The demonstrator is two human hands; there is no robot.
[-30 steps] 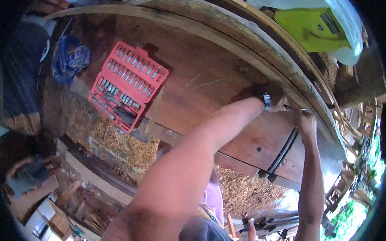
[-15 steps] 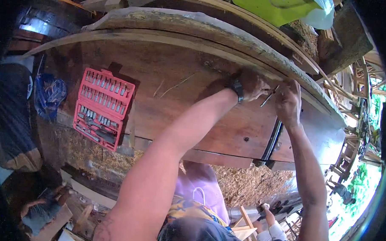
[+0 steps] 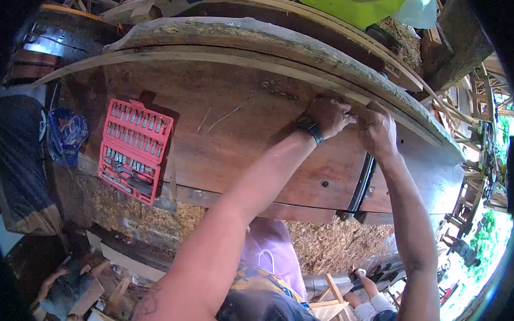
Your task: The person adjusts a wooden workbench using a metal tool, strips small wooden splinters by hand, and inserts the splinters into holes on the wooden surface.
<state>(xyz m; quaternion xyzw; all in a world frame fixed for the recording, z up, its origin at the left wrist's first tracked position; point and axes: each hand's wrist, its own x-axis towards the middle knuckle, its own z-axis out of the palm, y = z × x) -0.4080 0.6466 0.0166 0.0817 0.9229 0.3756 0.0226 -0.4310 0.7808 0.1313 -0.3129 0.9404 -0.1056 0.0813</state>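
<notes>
My left hand point(image 3: 331, 116), with a dark watch point(image 3: 310, 128) on its wrist, is closed in a pinch over the far part of the brown wooden panel point(image 3: 240, 154). Close beside it, my right hand point(image 3: 378, 131) is closed too, fingers curled near the curved wooden strip point(image 3: 227, 55). The fingertips of both hands nearly meet. Whatever lies between them is too small and covered to make out. A dark gap strip point(image 3: 362, 184) crosses the panel below my right hand. Two thin wood slivers point(image 3: 230, 112) lie left of my hands.
An open red socket set point(image 3: 135, 150) lies at the panel's left, with a blue plastic bag point(image 3: 67, 134) beyond it. A rough-edged board point(image 3: 244, 33) runs along the far side. Wood shavings point(image 3: 333, 242) cover the ground. Other people point(image 3: 66, 287) are at lower left and lower right.
The thin metal rod seen between my hands is now hidden. My right hand has turned and shifted slightly left, and my left hand's fingers have drawn up. The view has moved slightly.
</notes>
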